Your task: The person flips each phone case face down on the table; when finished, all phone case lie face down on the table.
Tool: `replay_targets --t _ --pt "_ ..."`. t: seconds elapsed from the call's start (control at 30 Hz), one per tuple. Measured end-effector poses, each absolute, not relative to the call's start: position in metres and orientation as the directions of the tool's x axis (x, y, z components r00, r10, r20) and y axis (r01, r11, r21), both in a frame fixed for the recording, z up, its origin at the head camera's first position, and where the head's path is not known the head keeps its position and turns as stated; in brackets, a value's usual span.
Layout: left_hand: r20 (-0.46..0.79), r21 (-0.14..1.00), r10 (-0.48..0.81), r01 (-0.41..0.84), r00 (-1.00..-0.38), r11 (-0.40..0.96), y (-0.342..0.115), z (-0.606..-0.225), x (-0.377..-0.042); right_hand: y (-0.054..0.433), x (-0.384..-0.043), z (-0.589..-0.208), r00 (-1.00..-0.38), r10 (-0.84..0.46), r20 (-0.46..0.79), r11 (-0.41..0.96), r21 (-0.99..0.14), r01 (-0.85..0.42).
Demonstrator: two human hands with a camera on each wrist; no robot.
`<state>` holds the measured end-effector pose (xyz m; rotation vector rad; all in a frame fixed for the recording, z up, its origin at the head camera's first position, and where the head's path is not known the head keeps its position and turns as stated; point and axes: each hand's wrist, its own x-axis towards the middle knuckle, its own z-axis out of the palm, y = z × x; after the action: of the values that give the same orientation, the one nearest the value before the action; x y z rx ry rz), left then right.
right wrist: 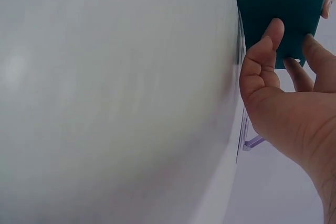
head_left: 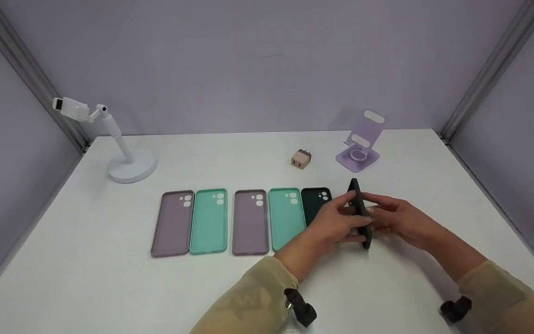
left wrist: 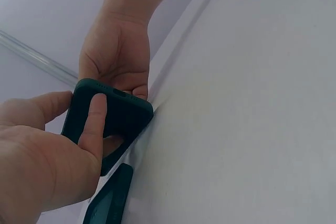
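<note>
A dark green phone case (head_left: 359, 213) stands on its long edge, nearly upright, between the two hands, low over the white table. My left hand (head_left: 334, 221) grips it from the left; in the left wrist view, fingers lie across its hollow inner side and the thumb is at its edge. From the other side my right hand (head_left: 399, 220) holds the case, its fingertips against the smooth back (right wrist: 289, 11) and around the edge in the right wrist view. Just left of the left hand lies another dark green case (head_left: 313, 202), partly covered by that hand.
Two mauve cases (head_left: 174, 225) and two teal cases (head_left: 209, 222) lie in the same row to the left. Behind are a pink charger plug (head_left: 301, 159), a purple phone stand (head_left: 364, 134) and a white stand (head_left: 130, 164). Lilac walls surround the table.
</note>
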<state>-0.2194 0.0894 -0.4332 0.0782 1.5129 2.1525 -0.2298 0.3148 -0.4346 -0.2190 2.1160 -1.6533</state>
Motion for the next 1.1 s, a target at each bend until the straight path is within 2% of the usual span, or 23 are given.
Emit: replay_targets --t 0.47,0.67,0.77,0.87,1.1 --pt "-0.241 0.914 0.397 -0.345 -0.886 -0.215 0.088 -0.430 -0.220 0.308 -0.226 -0.429 -0.929 -0.310 -0.202 0.381 -0.922 0.073" --pt "-0.221 0.897 0.442 -0.359 -0.869 -0.259 0.087 -0.429 -0.220 0.318 -0.226 -0.430 -0.938 -0.271 -0.217 0.406 -0.909 0.093" --pt "-0.196 0.913 0.426 -0.324 -0.883 -0.250 0.087 -0.430 -0.221 0.325 -0.227 -0.430 -0.945 -0.232 -0.232 0.410 -0.904 0.121" --pt "-0.166 0.949 0.401 -0.256 -0.901 -0.183 0.088 -0.433 -0.222 0.331 -0.227 -0.429 -0.952 -0.187 -0.242 0.431 -0.891 0.141" --pt "-0.142 0.990 0.380 -0.125 -0.914 0.069 0.093 -0.437 -0.229 0.337 -0.229 -0.423 -0.966 -0.128 -0.226 0.533 -0.836 0.125"
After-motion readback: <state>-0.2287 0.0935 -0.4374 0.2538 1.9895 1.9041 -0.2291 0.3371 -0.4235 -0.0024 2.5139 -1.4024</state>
